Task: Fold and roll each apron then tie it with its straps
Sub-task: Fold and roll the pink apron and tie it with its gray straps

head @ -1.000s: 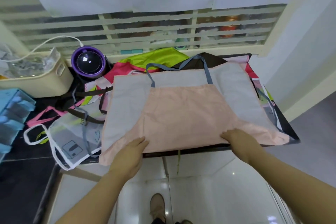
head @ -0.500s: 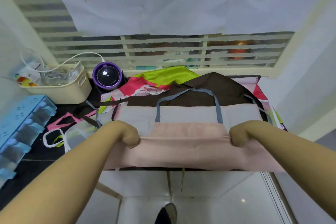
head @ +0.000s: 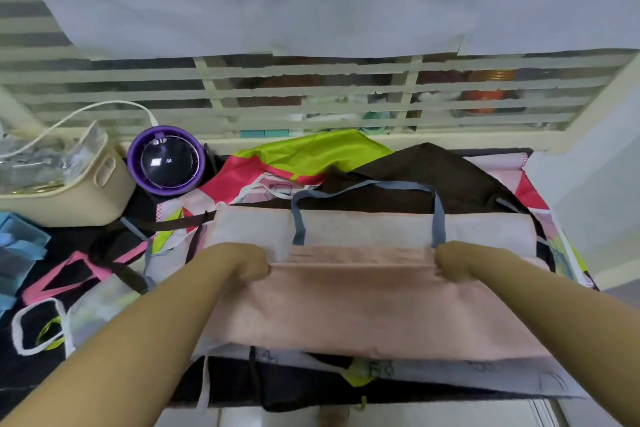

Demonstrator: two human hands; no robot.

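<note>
A peach and pale grey apron (head: 363,302) lies across the dark table, its lower half folded up over itself. Its grey neck strap (head: 367,189) loops over the brown apron (head: 426,177) behind it. My left hand (head: 247,262) pinches the folded edge at the left. My right hand (head: 453,262) grips the same edge at the right. Both hands are closed on the cloth, fingers curled under.
More aprons lie underneath and to the left: a lime and pink one (head: 304,156), a white-strapped one (head: 45,326). A purple round gadget (head: 166,159) and a cream basket (head: 69,191) stand at the back left. A louvred window (head: 311,94) closes the back.
My hands took the apron's bottom edge at the table front and carried it up and away from me, folding the peach part over. In the last half second they moved little.
</note>
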